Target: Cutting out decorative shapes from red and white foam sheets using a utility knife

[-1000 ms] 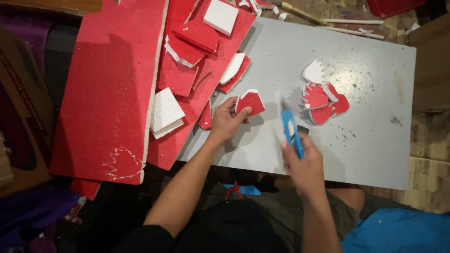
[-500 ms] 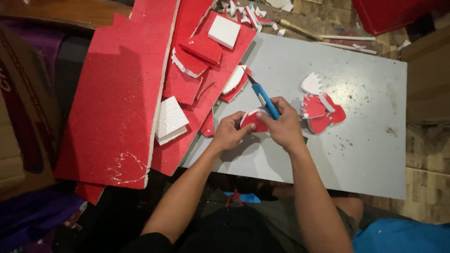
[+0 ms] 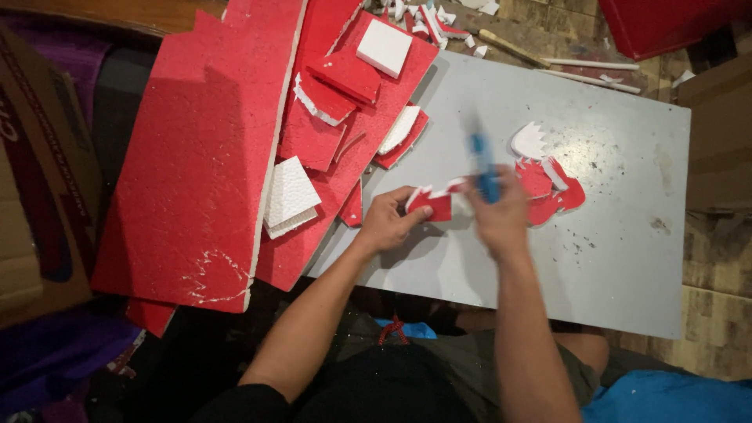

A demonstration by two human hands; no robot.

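Red foam piece [image 3: 433,205] sits pinched in the left hand [image 3: 385,222] over the grey worktop [image 3: 627,258]. The right hand [image 3: 499,215], blurred, is closed around a blue cutter [image 3: 483,167]. Steady the piece and keep fingers off the blade's line.

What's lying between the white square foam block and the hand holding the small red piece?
In the head view, red foam offcuts, some white-edged, lie between the white block and the left hand.
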